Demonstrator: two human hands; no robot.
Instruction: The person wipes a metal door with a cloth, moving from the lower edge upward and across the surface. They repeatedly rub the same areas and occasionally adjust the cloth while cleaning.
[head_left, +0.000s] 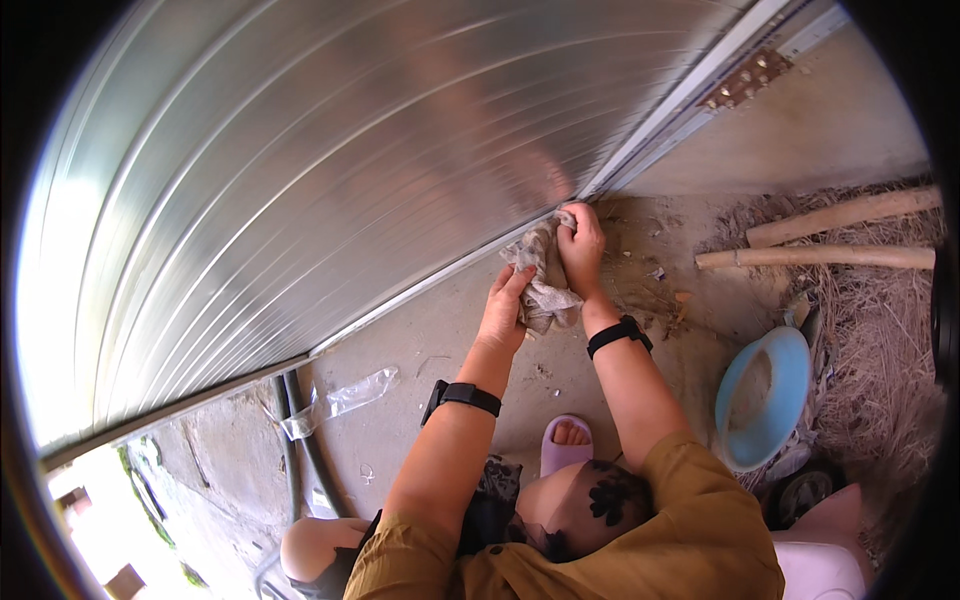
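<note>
A crumpled grey-beige cloth (544, 274) is held between my two hands, close to the bottom edge of a ribbed metal door panel (360, 165). My left hand (506, 307) grips the cloth's left side, thumb on top. Higher up, my right hand (583, 247) has its fingers curled around the cloth's upper right corner, beside the foot of the door's side frame (667, 105). Each wrist wears a black band. Part of the cloth hangs down between the hands over the concrete floor (420, 390).
To the right, a blue plastic basin (776, 397) leans near dry straw (870, 345) and two wooden poles (832, 257). At left, dark hoses (291, 442) and a clear plastic wrapper (352, 397) lie on the floor. A pink plastic object (821, 562) stands at lower right.
</note>
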